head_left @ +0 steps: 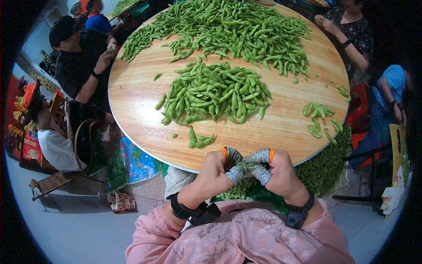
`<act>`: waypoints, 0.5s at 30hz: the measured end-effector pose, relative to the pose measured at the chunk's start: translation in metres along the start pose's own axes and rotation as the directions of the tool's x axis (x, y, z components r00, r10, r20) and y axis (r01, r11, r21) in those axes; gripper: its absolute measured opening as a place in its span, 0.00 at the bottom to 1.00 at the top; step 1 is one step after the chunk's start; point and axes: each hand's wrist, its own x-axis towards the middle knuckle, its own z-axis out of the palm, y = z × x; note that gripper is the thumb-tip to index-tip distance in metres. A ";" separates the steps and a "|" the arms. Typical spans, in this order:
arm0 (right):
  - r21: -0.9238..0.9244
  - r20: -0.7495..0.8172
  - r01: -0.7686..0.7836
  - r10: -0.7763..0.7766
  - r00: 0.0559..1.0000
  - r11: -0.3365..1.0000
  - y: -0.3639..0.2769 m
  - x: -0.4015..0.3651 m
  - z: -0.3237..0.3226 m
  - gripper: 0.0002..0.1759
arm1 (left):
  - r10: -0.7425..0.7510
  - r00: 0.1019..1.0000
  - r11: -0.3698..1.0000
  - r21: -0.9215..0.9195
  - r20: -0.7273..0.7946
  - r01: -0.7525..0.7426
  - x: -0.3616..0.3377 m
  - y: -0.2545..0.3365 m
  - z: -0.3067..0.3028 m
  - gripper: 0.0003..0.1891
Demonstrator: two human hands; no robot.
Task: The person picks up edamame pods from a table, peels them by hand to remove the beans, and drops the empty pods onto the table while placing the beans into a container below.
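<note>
At the table's near edge, my left hand (214, 167) and my right hand (281, 174) meet fingertip to fingertip, both closed. Grey knitted finger covers with orange bands wrap several of the fingers. A green edamame pod (249, 167) is pinched between the two hands, mostly hidden by the covers. Just beyond the left hand, a few loose pods (200, 139) lie on the round wooden table (145, 103). A mid-sized pile of edamame pods (215, 91) sits farther in, and flat-looking pods (317, 111) are scattered at the right.
A large heap of pods (237, 31) covers the table's far side. Below the near edge are pale green beans (237, 192) and a big green heap (325, 165). People sit around the table, one in black (85, 61) at left. A dark metal frame (360, 198) stands at right.
</note>
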 end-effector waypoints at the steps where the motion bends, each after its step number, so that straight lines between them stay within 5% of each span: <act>1: 0.000 0.001 0.000 0.000 1.000 1.000 0.001 0.000 0.001 0.08 | 0.000 1.000 1.000 0.000 -0.001 0.000 0.001 -0.001 0.001 0.04; 4: 0.103 -0.030 -0.063 0.067 0.997 0.993 0.007 0.000 0.003 0.07 | -0.020 1.000 1.000 0.013 0.001 0.020 0.002 -0.001 0.001 0.04; 7: 0.310 -0.068 -0.102 0.129 0.989 0.945 0.011 0.003 0.000 0.05 | 0.059 0.998 0.978 -0.203 0.029 -0.052 0.002 0.002 0.005 0.05; 10: 0.627 -0.018 -0.207 0.280 0.960 0.751 0.013 0.003 -0.010 0.06 | 0.125 0.992 0.933 -0.339 -0.001 -0.118 0.000 0.002 0.011 0.07; 13: 0.683 -0.005 -0.207 0.288 0.958 0.700 0.011 0.004 -0.010 0.05 | 0.067 0.993 0.975 -0.216 0.094 -0.045 -0.003 -0.001 0.003 0.07; 15: 0.656 0.000 -0.217 0.288 0.958 0.723 0.010 0.004 -0.009 0.05 | 0.139 0.984 0.988 0.053 0.111 -0.145 -0.004 0.004 0.000 0.07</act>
